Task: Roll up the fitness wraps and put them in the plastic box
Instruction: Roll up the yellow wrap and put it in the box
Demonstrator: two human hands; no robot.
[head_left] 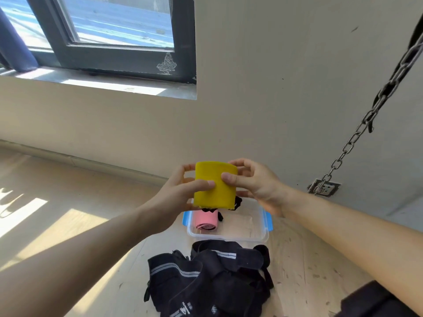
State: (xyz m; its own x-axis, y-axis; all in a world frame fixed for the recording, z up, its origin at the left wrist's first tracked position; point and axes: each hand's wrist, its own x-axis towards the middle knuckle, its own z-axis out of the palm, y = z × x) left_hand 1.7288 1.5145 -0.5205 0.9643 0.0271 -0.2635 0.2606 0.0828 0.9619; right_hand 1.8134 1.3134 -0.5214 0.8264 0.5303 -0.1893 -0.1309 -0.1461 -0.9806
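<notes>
**Yellow wrap** (215, 186): a smooth, matte fabric cylinder, held upright in the air above the box (229, 237), clear of its rim. The left hand (176, 193) gripped the roll's left side and the right hand (256, 184) its right side. The fingers (201, 185) of both were curled round the roll, with the thumbs pressed on its near face. A ragged black end hung from the roll's lower edge.

**Box:** a clear plastic tub with rounded corners and a blue latch on each side, standing open on the pale wooden floor (320, 259).

**Pink wrap** (206, 220): rolled, lying in the left part of the box with its spiral end toward the camera. Open room showed in the right part.

**Black wraps** (210, 271): a loose, woven heap with grey stripes, lying just in front of the box.

**Surroundings:** a plain beige wall (274, 88) rose behind the box. To the box's right, a steel chain (357, 133) slanted down toward a wall plate.
</notes>
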